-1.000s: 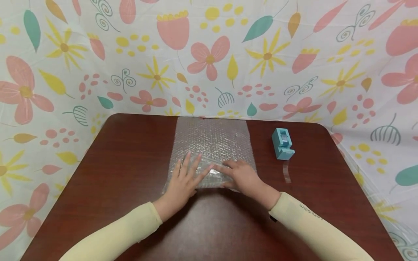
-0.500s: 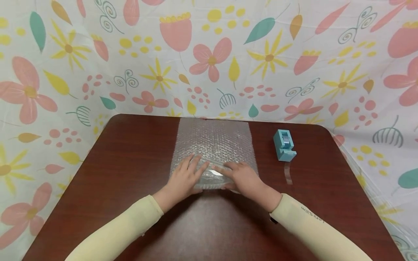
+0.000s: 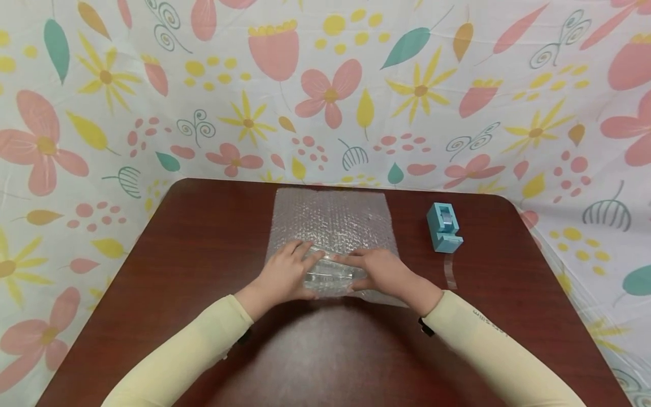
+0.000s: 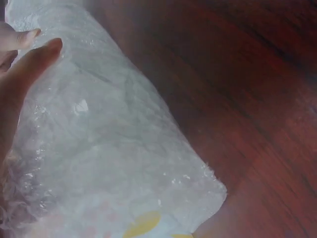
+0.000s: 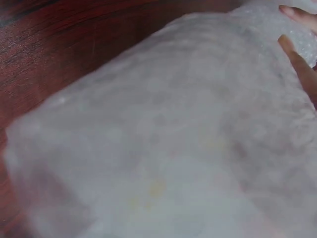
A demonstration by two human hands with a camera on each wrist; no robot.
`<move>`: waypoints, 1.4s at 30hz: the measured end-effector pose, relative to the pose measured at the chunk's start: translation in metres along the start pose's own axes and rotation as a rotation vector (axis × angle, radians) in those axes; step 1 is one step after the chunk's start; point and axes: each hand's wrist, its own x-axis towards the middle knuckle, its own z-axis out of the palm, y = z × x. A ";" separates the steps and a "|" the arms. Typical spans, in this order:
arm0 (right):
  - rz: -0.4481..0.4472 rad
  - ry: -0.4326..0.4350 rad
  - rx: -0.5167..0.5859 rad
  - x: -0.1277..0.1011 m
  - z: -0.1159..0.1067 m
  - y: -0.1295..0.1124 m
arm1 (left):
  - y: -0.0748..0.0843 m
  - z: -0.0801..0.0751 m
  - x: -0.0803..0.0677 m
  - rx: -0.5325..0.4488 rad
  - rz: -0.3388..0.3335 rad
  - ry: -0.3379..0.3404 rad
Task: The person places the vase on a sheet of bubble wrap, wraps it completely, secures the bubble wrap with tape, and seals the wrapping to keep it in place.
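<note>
A sheet of clear bubble wrap (image 3: 333, 217) lies flat on the dark red table (image 3: 203, 237). Its near end is rolled into a thick bundle (image 3: 328, 276) with something clear and shiny inside. My left hand (image 3: 291, 272) grips the bundle's left half, fingers over the top and thumb at the near side. On the bundle's right half my right hand (image 3: 373, 270) holds it the same way. In the left wrist view the rolled wrap (image 4: 114, 148) fills the frame beside my left fingers (image 4: 29, 62). The right wrist view shows blurred wrap (image 5: 173, 139) and my right fingertips (image 5: 297, 59).
A light blue tape dispenser (image 3: 444, 227) stands on the table to the right of the wrap. A strip of clear tape (image 3: 450, 271) lies just in front of it. A flowered cloth (image 3: 325, 85) hangs behind and around the table.
Both hands have moved away from me along the sheet, rolling the bundle further over. The fingers, spread flatter before, now curve round the thicker roll.
</note>
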 end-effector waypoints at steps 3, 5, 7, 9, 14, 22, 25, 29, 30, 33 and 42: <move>0.016 -0.032 0.053 -0.001 -0.002 0.001 | -0.001 -0.002 0.003 -0.024 -0.001 -0.027; 0.027 -0.060 0.077 0.000 -0.003 0.002 | -0.002 -0.003 0.004 -0.047 -0.009 -0.050; 0.042 -0.093 0.105 0.001 -0.005 0.002 | -0.004 -0.003 0.005 -0.074 -0.016 -0.079; 0.055 -0.122 0.134 0.003 -0.007 0.002 | -0.006 -0.003 0.006 -0.107 -0.027 -0.113; 0.081 -0.183 0.223 0.007 -0.012 0.005 | -0.011 -0.005 0.012 -0.184 -0.044 -0.178; 0.118 -0.217 0.314 0.007 -0.014 0.008 | -0.015 -0.010 0.022 -0.229 -0.033 -0.242; 0.124 -0.222 0.337 0.007 -0.014 0.010 | -0.016 -0.012 0.025 -0.238 -0.031 -0.265; 0.147 -0.242 0.350 0.009 -0.014 0.011 | -0.019 -0.015 0.030 -0.273 -0.056 -0.309; 0.156 -0.251 0.351 0.010 -0.015 0.011 | -0.019 -0.015 0.031 -0.281 -0.065 -0.323; 0.174 -0.272 0.316 0.012 -0.016 0.009 | -0.021 -0.016 0.035 -0.304 -0.081 -0.354; 0.147 -0.005 0.004 -0.016 -0.027 -0.027 | -0.028 -0.011 0.045 -0.353 -0.102 -0.387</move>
